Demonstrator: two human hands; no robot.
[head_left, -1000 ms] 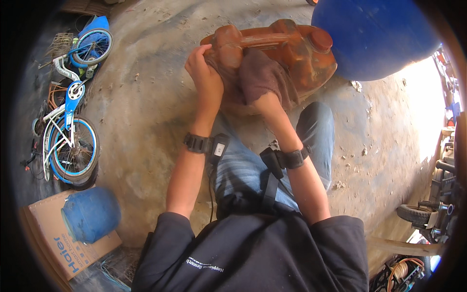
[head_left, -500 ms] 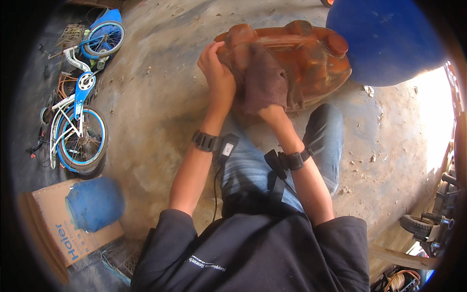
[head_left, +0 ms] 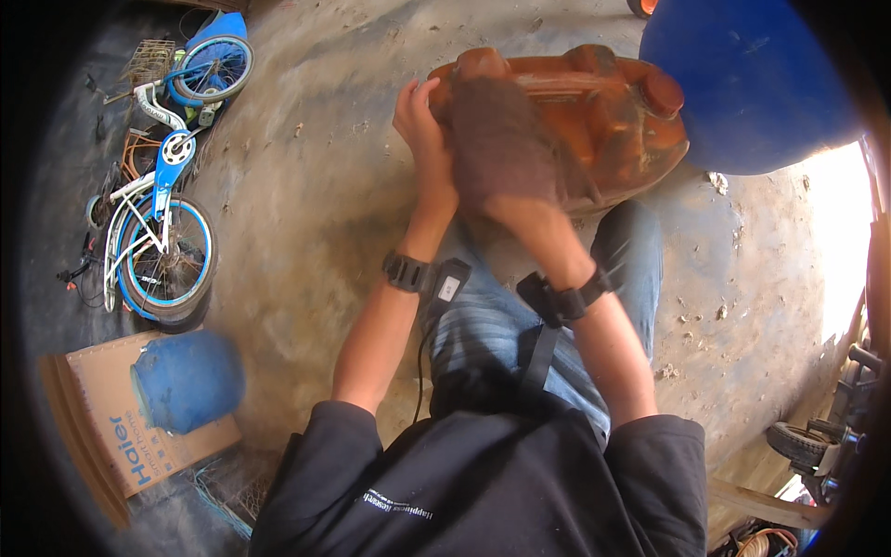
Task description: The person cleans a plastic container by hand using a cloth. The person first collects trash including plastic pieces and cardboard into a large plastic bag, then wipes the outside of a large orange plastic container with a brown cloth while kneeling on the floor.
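An orange-brown plastic jerrycan point(head_left: 603, 139) with a screw cap point(head_left: 662, 95) lies on the floor in front of my knees, its surface smudged with dirt. My left hand point(head_left: 427, 139) steadies its left end, fingers curled at the edge. A purplish-brown cloth point(head_left: 506, 139) is pressed against the near left part of the can. My right hand point(head_left: 529, 215) holds that cloth, which covers most of the fingers; both are blurred by motion. Behind the cloth, part of the can's side is hidden.
A big blue drum point(head_left: 752, 84) stands just right of the can. Along the left lies a blue-and-white bicycle point(head_left: 167, 186). Nearer me, a blue plastic container point(head_left: 190, 381) rests on a cardboard box point(head_left: 111, 436). A small wheel point(head_left: 800, 446) shows at the right.
My right hand has slid the cloth a little across the can's left part, hiding more of its side. My left hand stays at the can's left end. The whole view has shifted slightly.
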